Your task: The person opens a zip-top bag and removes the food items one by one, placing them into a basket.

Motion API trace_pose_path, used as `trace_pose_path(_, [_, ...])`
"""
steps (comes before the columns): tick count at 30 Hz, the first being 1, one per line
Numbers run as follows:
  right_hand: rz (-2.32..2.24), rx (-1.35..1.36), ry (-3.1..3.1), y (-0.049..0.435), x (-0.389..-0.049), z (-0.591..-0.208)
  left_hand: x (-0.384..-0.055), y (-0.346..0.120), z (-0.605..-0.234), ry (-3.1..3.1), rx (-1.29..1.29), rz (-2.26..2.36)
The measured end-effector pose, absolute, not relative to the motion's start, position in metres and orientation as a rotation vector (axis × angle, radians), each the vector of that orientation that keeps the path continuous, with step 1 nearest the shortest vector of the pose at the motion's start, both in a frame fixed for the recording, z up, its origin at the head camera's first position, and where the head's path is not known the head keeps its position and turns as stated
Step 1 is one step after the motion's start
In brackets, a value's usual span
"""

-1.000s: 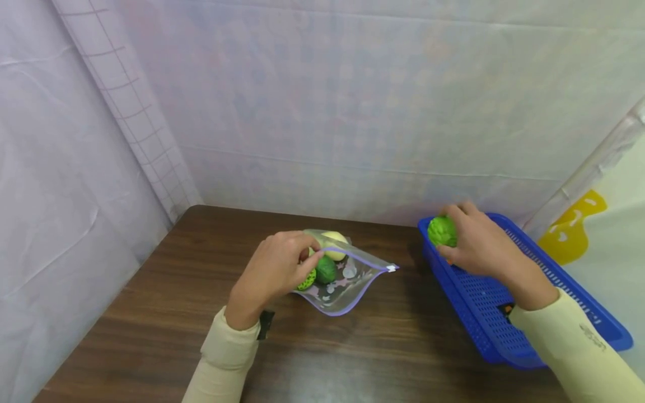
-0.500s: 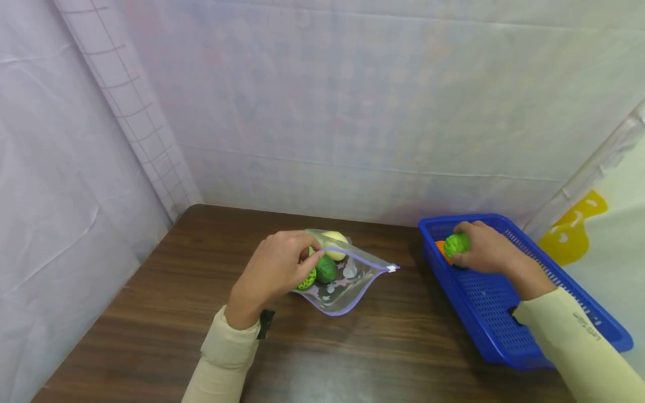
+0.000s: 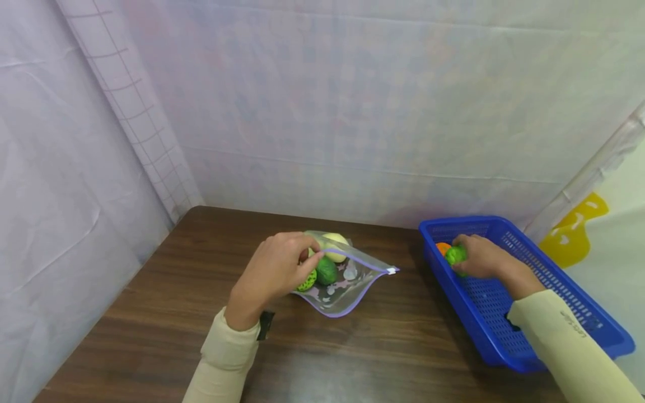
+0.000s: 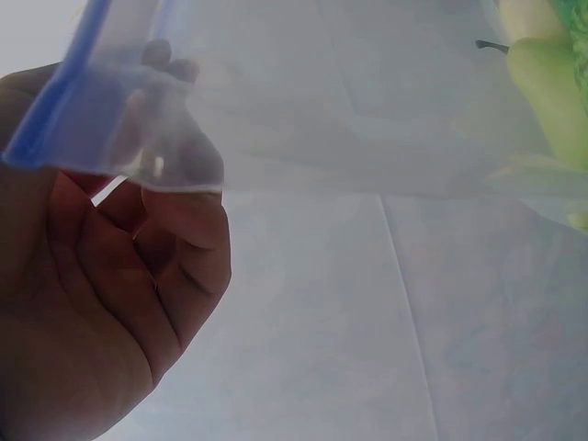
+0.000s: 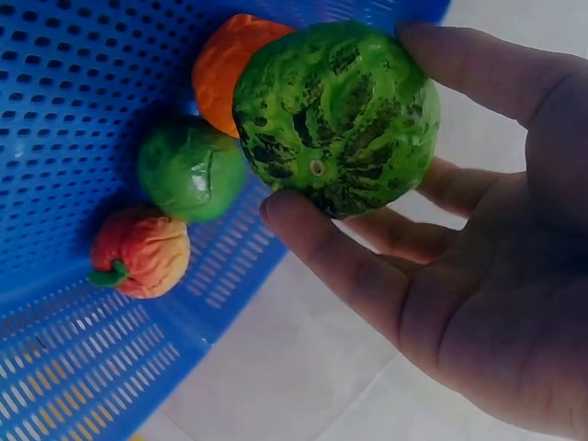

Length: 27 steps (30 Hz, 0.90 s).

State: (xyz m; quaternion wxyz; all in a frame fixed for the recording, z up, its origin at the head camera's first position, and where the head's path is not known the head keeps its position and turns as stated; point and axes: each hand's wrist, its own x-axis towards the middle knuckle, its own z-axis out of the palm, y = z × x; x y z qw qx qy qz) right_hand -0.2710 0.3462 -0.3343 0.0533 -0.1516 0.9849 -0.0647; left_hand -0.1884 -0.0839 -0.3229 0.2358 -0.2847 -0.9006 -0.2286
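My left hand [image 3: 277, 263] pinches the purple-edged rim of a clear slider bag [image 3: 347, 296], whose mouth gapes toward the right. Inside the bag lie a dark green oval fruit [image 3: 326, 271], a pale yellow round one [image 3: 335, 246] and a bright green speckled piece [image 3: 307, 280]. A green pear [image 4: 547, 101] shows through the plastic in the left wrist view. Over at the blue basket [image 3: 453, 302], my right hand [image 3: 481, 257] grips a bumpy green fruit with dark patches [image 5: 340, 119], like a custard apple, between thumb and fingers.
In the basket, beside the held fruit, are an orange fruit [image 5: 220, 78], a smooth green round fruit [image 5: 188, 170] and a red-yellow peach-like fruit [image 5: 142, 253]. Another dark item lies near the right sleeve. White cloth [image 3: 322, 112] hangs behind the brown table [image 3: 166, 291].
My right hand has shifted right and lower within the basket with the green fruit, uncovering the orange fruit beside it. The left hand and the bag have stayed in place.
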Motion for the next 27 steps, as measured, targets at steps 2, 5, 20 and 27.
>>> trace_pose_path(2, [-0.197,-0.471,2.968,0.348,-0.272,-0.336,-0.189,-0.084,-0.323,-2.471,-0.78,-0.631])
trace_pose_path(5, [-0.208,-0.482,2.94,0.351,-0.274,-0.34,-0.189,-0.083,-0.324,-2.473,-0.779,-0.635])
trace_pose_path(20, [-0.29,-0.432,2.889,0.36,-0.278,-0.345,-0.188,-0.084,-0.322,-2.471,-0.774,-0.622])
trace_pose_path(27, [-0.304,-0.471,2.874,0.367,-0.28,-0.35,-0.189,-0.085,-0.322,-2.476,-0.772,-0.629])
